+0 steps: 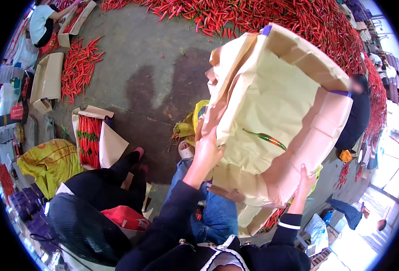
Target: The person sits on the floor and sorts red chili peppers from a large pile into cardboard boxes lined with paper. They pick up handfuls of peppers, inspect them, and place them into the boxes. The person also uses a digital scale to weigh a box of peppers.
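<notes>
Left grip (pixel 209 156) | right grip (pixel 304 184) — box (pixel 305 54) clasped between | chili (pixel 268 139) inside

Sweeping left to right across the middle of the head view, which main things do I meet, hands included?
Large yellow sack, open cardboard box of red chilies, left hand, lone red-and-green chili, right hand, person in dark clothing.

This looks like a produce packing shed: a huge heap of red chillies (pixel 317 27) spreads over the bare grey floor (pixel 118 58), with a paper-lined carton (pixel 111 149) packed with chilli rows, a yellow woven sack (pixel 50 162) and at least 3 other people (pixel 358 113) nearby.
</notes>
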A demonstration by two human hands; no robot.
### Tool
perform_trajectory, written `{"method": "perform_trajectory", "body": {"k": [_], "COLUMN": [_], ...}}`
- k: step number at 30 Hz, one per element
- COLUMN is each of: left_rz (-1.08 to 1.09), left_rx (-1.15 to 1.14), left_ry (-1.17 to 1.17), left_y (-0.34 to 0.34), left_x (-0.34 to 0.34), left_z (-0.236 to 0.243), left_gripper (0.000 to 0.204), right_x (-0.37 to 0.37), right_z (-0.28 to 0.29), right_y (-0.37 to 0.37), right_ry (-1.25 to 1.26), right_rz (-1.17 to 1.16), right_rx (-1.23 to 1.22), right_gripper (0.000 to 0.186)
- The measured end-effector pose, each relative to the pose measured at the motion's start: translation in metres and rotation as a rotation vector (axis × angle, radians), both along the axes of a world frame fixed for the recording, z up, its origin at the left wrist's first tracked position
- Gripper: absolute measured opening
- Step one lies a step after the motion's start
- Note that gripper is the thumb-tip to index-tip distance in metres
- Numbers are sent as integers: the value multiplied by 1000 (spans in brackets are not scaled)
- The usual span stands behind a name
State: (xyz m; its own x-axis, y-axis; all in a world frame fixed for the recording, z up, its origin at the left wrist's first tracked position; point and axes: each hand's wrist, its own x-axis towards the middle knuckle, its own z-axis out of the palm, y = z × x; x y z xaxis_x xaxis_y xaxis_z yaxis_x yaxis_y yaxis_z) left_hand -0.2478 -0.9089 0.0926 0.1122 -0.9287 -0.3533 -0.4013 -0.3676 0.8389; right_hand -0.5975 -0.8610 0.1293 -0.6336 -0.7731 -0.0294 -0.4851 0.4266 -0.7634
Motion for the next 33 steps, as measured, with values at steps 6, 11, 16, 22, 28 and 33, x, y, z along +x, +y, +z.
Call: {"method": "perform_trajectory", "body": {"k": [6,11,16,22,28,33], "left_rz": [21,72,195,306,260,117], "left_rx": [-90,12,-102,-122,86,227], "left_ry": [-78,-83,-335,-679,-754,-558], "left_y": [-128,-224,-314,-405,-425,-411], "left_x": [25,47,92,182,295,371], "left_z": [62,61,21,7,-73,-220], "left_gripper": [40,43,48,40,38,41], "right_x": [23,32,86,214,309,309], "right_z": [84,54,-50,-216,-292,-419], "right_y": [-156,-276,-406,-523,-562,-530], "right_ry": [22,-25,44,-230,-560,-673], "right_rz": [215,349,431,740,1028,1343], "right_rx": [91,-23,149,315,810,1040], "right_gripper": [41,37,36,28,47,49]}}
